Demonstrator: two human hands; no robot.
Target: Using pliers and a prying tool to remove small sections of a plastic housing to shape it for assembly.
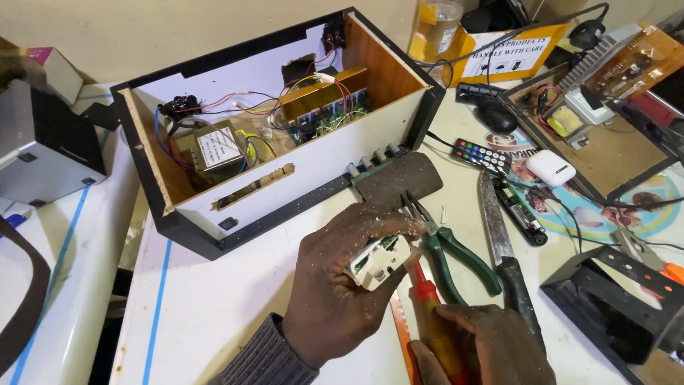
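Observation:
My left hand (335, 278), dusted with sawdust, grips a small white plastic module (376, 262) with a green circuit board showing inside it. My right hand (484, 346) at the bottom edge holds a red and yellow screwdriver (427, 299) whose tip touches the module's right side. Just behind lies an open wooden box (285, 185) with white panels and a black frame, holding a transformer (217, 150), coloured wires and a gold-topped circuit board (324, 96).
Green-handled pliers (456, 253) and a long knife (502, 249) lie right of my hands. A remote control (481, 155), white case (550, 168), black metal bracket (613, 299) and board with parts (598, 135) sit at right. A grey box (43, 142) stands at left.

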